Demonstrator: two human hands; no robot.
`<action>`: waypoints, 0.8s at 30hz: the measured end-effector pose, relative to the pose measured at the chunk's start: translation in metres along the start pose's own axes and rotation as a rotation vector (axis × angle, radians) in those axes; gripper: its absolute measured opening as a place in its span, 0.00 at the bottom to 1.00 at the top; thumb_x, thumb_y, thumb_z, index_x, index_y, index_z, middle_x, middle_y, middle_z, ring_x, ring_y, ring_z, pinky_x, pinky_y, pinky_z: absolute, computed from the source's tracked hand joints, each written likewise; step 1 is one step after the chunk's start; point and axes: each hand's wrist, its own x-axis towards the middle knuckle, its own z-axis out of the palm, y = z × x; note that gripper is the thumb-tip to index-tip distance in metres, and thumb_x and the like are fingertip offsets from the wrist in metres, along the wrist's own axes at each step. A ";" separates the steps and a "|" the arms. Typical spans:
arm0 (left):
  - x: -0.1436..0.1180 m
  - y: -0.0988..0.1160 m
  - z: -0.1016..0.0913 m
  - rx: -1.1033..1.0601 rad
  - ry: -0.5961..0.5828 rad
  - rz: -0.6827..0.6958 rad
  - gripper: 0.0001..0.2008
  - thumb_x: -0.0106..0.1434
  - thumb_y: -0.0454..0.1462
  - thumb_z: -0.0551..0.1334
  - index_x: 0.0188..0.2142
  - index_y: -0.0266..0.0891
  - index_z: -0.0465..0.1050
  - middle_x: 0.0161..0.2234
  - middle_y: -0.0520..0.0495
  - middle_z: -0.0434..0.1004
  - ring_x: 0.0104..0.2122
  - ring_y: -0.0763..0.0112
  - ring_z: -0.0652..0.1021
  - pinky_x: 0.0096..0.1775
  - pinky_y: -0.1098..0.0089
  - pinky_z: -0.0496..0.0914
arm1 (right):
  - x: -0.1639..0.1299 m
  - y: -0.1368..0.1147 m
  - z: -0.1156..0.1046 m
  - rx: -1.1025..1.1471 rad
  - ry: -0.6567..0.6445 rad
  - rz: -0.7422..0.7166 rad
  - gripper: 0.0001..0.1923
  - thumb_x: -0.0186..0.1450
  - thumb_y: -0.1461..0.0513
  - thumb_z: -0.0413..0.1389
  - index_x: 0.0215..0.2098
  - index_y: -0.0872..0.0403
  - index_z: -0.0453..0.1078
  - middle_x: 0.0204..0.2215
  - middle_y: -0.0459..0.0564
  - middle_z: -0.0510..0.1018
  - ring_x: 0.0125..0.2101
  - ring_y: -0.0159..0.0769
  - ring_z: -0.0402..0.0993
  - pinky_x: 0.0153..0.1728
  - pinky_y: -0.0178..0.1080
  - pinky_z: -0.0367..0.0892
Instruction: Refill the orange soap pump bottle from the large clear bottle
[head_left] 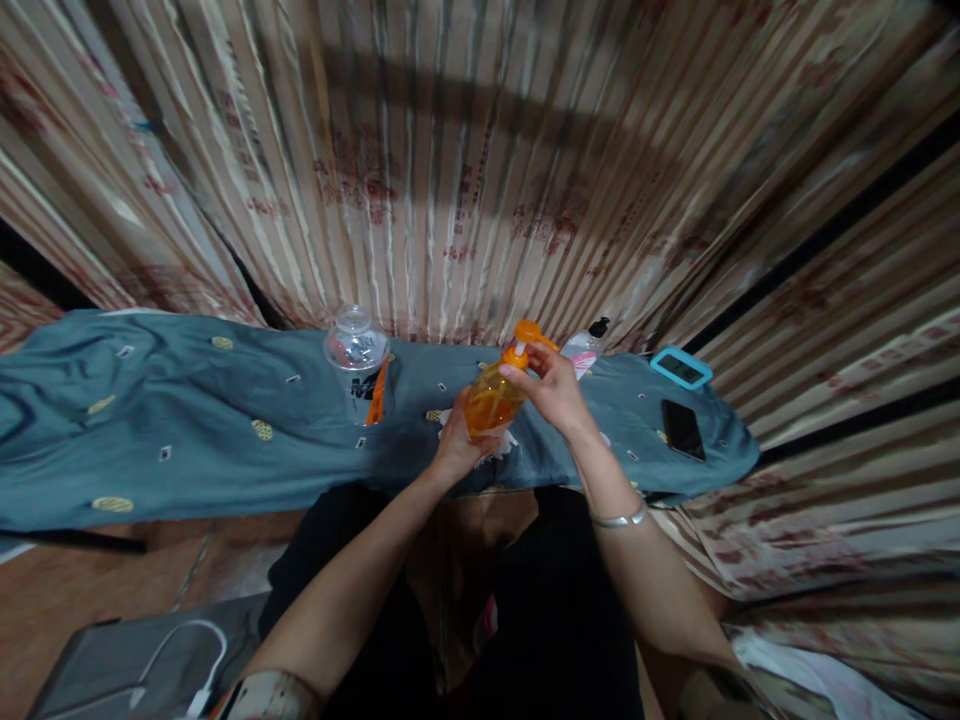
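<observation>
An orange pump bottle is held tilted just above the cloth, close in front of me. My left hand is wrapped round its lower body. At the top, the fingers of my right hand close round the orange pump head. The bottle is see-through, with orange liquid inside. Under it lies something white and crumpled, partly hidden by the bottle and my left hand.
On the blue-green cloth a clear plastic cup with a domed lid stands left. A clear bottle with a black pump, a blue-framed digital clock and a black phone are right. A pleated curtain hangs behind.
</observation>
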 end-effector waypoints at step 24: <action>-0.002 0.015 -0.001 0.030 -0.011 -0.027 0.43 0.49 0.39 0.75 0.62 0.43 0.59 0.58 0.39 0.73 0.58 0.50 0.76 0.62 0.45 0.68 | -0.005 -0.027 -0.021 -0.155 -0.024 -0.007 0.35 0.50 0.43 0.71 0.50 0.49 0.73 0.53 0.52 0.79 0.55 0.48 0.74 0.60 0.50 0.64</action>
